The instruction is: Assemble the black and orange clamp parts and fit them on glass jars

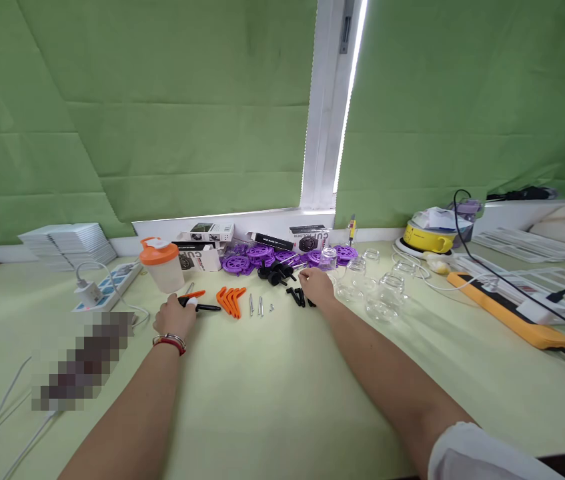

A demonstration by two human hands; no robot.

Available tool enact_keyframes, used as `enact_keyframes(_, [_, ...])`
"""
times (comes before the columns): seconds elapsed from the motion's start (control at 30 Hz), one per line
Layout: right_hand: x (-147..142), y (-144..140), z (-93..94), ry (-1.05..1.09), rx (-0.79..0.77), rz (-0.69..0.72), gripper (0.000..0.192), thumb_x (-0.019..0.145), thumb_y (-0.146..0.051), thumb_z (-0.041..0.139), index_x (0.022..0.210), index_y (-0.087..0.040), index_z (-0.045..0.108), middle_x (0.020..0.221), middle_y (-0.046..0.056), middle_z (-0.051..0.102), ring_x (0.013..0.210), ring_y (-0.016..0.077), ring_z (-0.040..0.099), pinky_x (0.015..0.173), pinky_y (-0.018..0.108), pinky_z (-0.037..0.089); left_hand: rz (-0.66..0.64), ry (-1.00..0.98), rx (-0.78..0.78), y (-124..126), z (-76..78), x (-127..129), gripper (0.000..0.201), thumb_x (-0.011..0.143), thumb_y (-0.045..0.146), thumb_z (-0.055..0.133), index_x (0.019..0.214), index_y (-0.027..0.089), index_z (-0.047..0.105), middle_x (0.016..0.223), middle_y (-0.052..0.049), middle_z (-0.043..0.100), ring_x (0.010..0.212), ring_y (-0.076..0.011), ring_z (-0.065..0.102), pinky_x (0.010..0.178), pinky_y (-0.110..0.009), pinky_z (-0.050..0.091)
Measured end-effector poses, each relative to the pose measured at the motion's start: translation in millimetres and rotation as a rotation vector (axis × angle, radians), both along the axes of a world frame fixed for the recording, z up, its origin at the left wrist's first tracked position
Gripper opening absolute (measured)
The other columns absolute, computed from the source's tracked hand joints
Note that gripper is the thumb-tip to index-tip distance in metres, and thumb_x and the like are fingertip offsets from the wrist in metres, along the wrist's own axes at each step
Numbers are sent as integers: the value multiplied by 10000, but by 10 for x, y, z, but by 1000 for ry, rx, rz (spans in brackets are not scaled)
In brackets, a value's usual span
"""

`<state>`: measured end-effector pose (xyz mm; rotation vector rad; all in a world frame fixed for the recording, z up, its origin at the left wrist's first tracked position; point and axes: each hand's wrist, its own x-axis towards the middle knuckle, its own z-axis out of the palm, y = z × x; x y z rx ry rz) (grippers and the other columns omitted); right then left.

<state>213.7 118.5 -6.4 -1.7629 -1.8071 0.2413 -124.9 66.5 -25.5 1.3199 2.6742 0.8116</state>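
Note:
My left hand [175,317] is closed around a slim black stick-like piece [208,308] near the shaker cup; its kind is not clear. Just beyond those fingers lies an orange L-shaped piece [195,294]. My right hand [317,285] reaches to the middle of the table with fingers drawn together, and what they hold, if anything, is hidden. Short black angled pieces [296,297] lie under and beside it. Black knob-like parts [276,273] sit to its left. Between my hands are a fan of orange L-shaped pieces [231,302] and several metal screws [261,306].
Purple wheel-shaped parts [259,254] and cup-holder boxes [311,237] line the back. Clear jars [385,297] stand right of my right hand. A shaker cup [162,268], power strip [112,288] and white stack [69,245] are left; an orange-black power strip [507,310] and yellow pot [428,240] are right.

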Motion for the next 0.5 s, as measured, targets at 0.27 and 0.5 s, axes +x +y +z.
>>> enact_keyframes(0.27, [-330,191,84,-84,-145,32,390,864,-447,425,719,-185,675,709,71,650,697,169,589,557,240,364,60,104,167,-75,117,166,597,749,481,471,1238,139,472,1250,-196,495,1161,-390,416,924,-521,321])
enact_keyframes(0.5, [-497,239,75,-108,-208,14,289,754,-444,585,701,-168,652,741,101,651,714,213,614,570,270,401,-115,321,345,-129,142,392,503,735,348,501,1193,143,479,1234,-147,497,1124,-334,426,918,-477,317])
